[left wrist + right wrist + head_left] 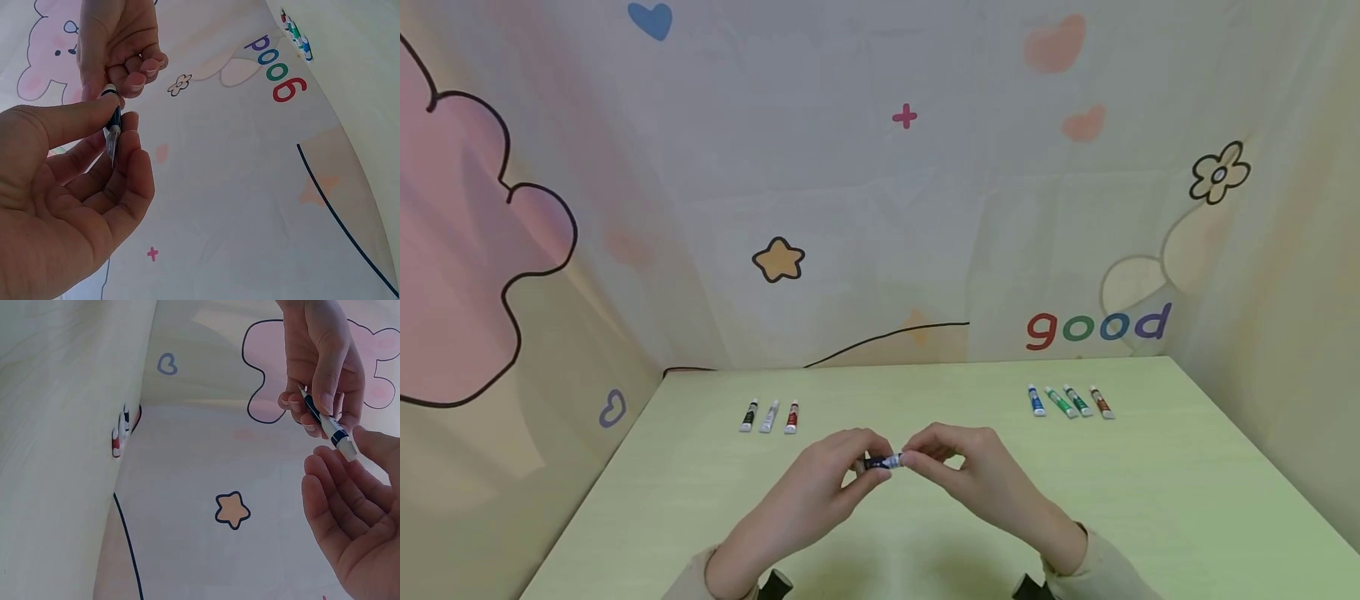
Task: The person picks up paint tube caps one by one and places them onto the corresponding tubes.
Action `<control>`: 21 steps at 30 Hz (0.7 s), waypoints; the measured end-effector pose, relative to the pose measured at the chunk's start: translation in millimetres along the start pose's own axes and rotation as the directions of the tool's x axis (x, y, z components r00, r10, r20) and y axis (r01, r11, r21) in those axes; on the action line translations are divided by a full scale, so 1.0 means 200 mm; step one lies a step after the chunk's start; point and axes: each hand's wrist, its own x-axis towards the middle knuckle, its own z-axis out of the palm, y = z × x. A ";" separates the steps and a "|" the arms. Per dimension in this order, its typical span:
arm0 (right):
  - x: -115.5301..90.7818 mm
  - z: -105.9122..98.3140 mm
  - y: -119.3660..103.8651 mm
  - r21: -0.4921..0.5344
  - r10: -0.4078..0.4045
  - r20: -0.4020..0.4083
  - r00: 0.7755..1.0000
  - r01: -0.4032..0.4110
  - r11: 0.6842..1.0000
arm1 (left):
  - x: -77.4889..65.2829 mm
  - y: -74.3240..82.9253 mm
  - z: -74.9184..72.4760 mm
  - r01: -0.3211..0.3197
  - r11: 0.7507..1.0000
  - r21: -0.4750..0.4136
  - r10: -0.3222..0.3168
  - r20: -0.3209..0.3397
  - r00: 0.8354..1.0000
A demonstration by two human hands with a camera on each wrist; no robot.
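Observation:
Over the middle of the table, my left hand (838, 473) pinches a small dark blue and white paint tube (880, 462) between thumb and fingers. In the right wrist view the tube (325, 422) slants, its flat crimped end up by the left palm and its white cap (347, 450) pointing at the other hand. My right hand (973, 467) has its thumb and index finger pinched at that cap, the other fingers loosely bent. In the left wrist view the left thumb (81, 125) lies along the tube (114, 125).
At the back left of the table (700, 500) lie a black tube (748, 416), a white tube (769, 417) and a red tube (792, 417). Blue (1036, 401), green and brown (1102, 402) tubes lie at the back right. A printed curtain (850, 183) hangs behind.

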 end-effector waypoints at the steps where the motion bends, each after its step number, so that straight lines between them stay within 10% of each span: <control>1: 0.00 0.00 0.00 -0.002 -0.008 -0.001 1.000 0.008 1.000 | 0.00 0.00 0.00 0.001 1.000 -0.001 -0.001 -0.004 1.000; 21: 0.01 -0.02 0.00 -0.061 0.001 0.052 0.999 0.002 0.998 | 0.00 0.01 -0.02 0.047 0.999 -0.014 -0.047 0.012 0.999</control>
